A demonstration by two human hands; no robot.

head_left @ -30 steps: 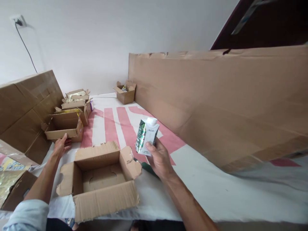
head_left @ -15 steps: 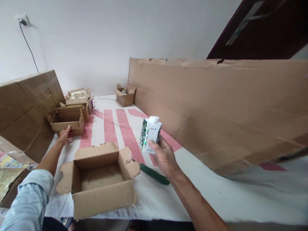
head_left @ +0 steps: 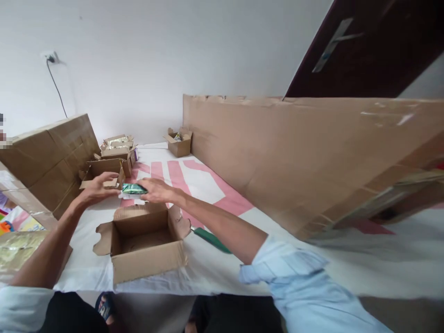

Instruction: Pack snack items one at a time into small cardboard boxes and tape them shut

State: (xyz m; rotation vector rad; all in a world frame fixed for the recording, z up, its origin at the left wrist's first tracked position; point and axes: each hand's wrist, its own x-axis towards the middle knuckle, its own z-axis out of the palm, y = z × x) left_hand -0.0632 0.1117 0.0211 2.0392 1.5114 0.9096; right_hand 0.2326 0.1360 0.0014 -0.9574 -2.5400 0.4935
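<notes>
My right hand [head_left: 157, 190] grips a small green and white drink carton [head_left: 134, 188], which is tipped on its side above the table. Its capped end points toward my left hand [head_left: 100, 188], whose thumb and fingers are apart beside it. Whether the left thumb touches the cap, I cannot tell. Just beyond the left hand is a cardboard box [head_left: 104, 167] with its top uncovered. Nearer to me, below both hands, stands another cardboard box [head_left: 149, 266] with its flaps spread; the part of its floor that shows is bare.
A long dark green object [head_left: 211, 239] lies right of the near box, partly behind my right forearm. More boxes [head_left: 118, 150] line the left side, and a small box [head_left: 179, 147] stands at the back. Tall cardboard panels rise left [head_left: 58, 162] and right [head_left: 277, 152].
My right hand has swung left and turned the upright carton onto its side. The left hand has let go of the box edge and risen toward the carton. The view has shifted slightly.
</notes>
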